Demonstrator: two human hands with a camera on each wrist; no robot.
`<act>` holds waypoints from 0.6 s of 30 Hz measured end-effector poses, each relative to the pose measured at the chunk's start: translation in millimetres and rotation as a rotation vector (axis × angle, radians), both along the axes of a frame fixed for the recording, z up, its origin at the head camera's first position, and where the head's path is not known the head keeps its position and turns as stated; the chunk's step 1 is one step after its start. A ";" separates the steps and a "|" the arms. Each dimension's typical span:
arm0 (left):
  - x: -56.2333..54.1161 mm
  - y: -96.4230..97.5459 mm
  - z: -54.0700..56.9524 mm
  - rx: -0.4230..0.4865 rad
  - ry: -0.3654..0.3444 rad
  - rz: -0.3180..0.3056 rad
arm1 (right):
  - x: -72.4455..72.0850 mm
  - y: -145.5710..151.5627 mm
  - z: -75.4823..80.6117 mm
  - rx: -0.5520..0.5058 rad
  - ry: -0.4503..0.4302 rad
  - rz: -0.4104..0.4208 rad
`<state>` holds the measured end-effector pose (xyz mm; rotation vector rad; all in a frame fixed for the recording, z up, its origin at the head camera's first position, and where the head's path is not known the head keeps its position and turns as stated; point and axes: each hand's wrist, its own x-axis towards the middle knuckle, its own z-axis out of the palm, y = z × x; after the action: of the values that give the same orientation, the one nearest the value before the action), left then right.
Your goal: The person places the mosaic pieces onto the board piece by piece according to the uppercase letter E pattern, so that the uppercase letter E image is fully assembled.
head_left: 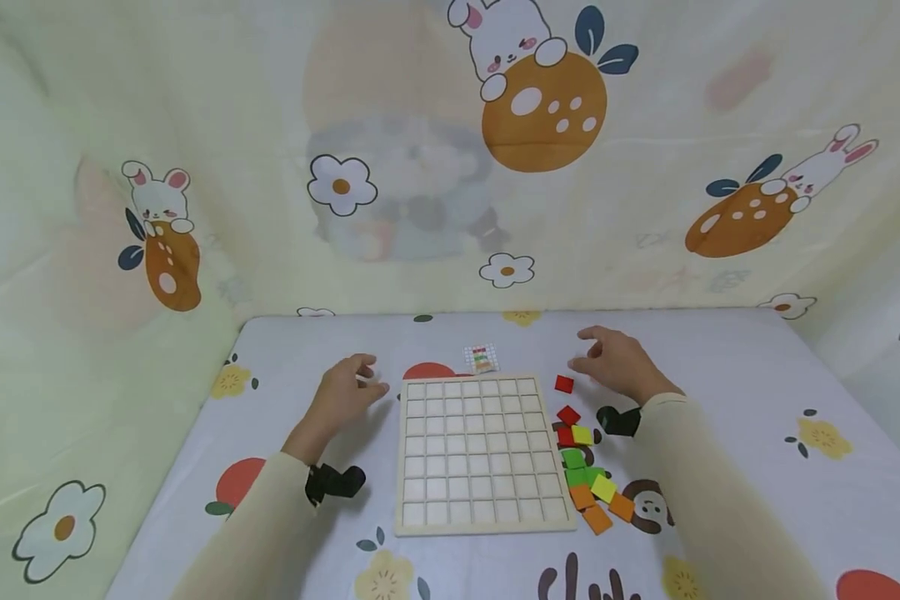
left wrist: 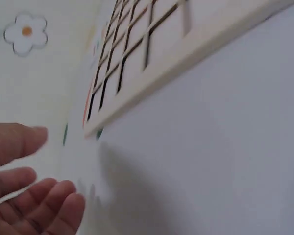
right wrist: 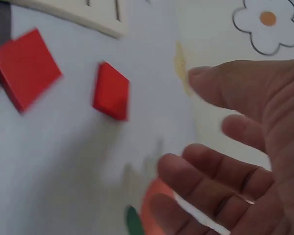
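Observation:
A pale wooden grid board (head_left: 480, 462) lies flat in the middle of the table. Left of its upper corner hovers my left hand (head_left: 342, 396), fingers loosely bent and thumb apart, holding nothing. My right hand (head_left: 617, 364) is raised past the board's upper right corner, also without anything in it. Nearest to that hand is a red square tile (head_left: 564, 384), which the right wrist view shows as a thin red block (right wrist: 110, 93) below the fingers. Another red tile (head_left: 568, 414) lies just nearer to me.
Along the board's right side lie yellow tiles (head_left: 603, 487), green tiles (head_left: 573, 459) and orange tiles (head_left: 597, 520), some touching. A small card with a coloured pattern (head_left: 482, 358) sits behind the board's far edge. Printed cloth (head_left: 420, 275) rises behind the table.

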<state>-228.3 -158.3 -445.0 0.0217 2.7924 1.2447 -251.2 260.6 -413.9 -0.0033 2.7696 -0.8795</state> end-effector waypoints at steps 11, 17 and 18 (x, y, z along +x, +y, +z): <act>44.3 17.1 -9.8 0.112 -0.056 0.001 | 6.6 -11.0 -20.8 -0.037 -0.074 -0.001; 55.8 20.0 -10.7 0.100 -0.078 0.006 | 8.6 -15.5 -27.4 -0.045 -0.057 -0.034; 56.7 20.3 -11.0 0.103 -0.077 0.007 | 8.3 -16.2 -27.8 -0.044 -0.059 -0.043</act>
<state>-171.6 -138.0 -456.1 -0.0286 2.6639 1.3590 -242.9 244.4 -441.7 0.0744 2.7045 -0.9355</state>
